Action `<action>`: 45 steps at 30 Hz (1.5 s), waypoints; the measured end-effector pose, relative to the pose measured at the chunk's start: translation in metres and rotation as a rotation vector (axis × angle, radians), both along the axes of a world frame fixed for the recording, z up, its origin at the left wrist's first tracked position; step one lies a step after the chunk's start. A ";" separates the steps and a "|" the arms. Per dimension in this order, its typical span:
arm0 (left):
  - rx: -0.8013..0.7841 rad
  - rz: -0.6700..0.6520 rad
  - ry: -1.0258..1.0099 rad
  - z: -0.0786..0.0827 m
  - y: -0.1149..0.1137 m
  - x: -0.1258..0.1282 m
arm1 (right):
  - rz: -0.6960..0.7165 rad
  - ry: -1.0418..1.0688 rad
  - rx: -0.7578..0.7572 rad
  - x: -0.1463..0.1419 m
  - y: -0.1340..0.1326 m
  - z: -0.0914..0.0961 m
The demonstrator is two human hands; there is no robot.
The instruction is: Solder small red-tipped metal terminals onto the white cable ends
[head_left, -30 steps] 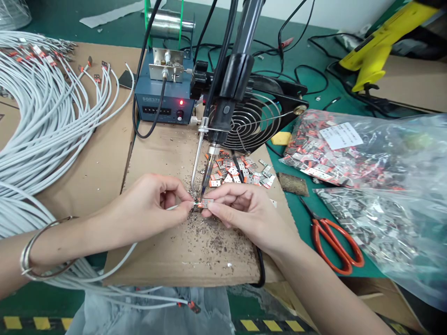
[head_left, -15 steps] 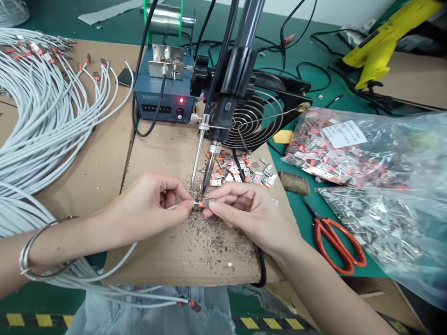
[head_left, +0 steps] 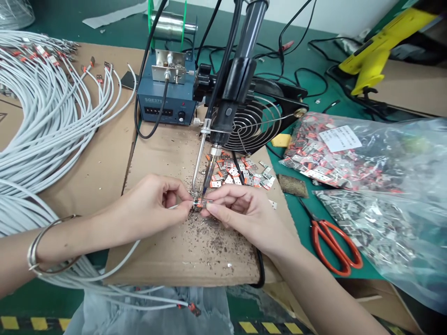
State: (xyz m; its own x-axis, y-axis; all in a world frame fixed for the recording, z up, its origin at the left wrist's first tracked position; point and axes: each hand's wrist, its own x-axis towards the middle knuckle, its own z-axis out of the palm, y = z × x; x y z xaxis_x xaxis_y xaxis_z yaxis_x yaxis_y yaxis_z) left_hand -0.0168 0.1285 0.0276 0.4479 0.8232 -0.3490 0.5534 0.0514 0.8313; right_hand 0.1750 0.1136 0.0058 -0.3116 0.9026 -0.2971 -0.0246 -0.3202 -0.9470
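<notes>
My left hand (head_left: 157,197) pinches the end of a pale grey cable (head_left: 127,253), whose fine wires barely show beyond the fingertips. Between thumb and fingers of my right hand (head_left: 244,214) is a small metal USB connector (head_left: 201,204) with an orange-red insert. Wire ends and connector meet directly below the tip of a stand-mounted soldering iron (head_left: 209,173). A bent metal solder-feed tube (head_left: 199,160) reaches down just left of the tip. Whether the tip touches the connector is too small to tell.
Loose connectors (head_left: 240,172) lie behind my right hand. A fan (head_left: 244,123) and a blue solder feeder (head_left: 165,104) stand behind. Bundled cables (head_left: 52,116) fill the left. To the right are red-handled scissors (head_left: 335,246) and bags of connectors (head_left: 324,149) and metal parts (head_left: 366,228).
The feeder's red light, bright before, is now dim. The whole view has shifted slightly. Both hands keep their pinch beneath the iron, with the connector turned a little.
</notes>
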 end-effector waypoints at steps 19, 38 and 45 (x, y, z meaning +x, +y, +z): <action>0.003 -0.006 -0.006 0.006 -0.002 0.001 | 0.058 0.029 0.069 0.004 0.000 -0.001; -0.089 0.009 0.006 0.006 -0.001 0.001 | 0.057 -0.035 0.049 0.002 0.001 0.002; -0.127 -0.045 -0.041 0.001 -0.002 -0.002 | 0.080 -0.062 0.007 0.002 0.000 0.005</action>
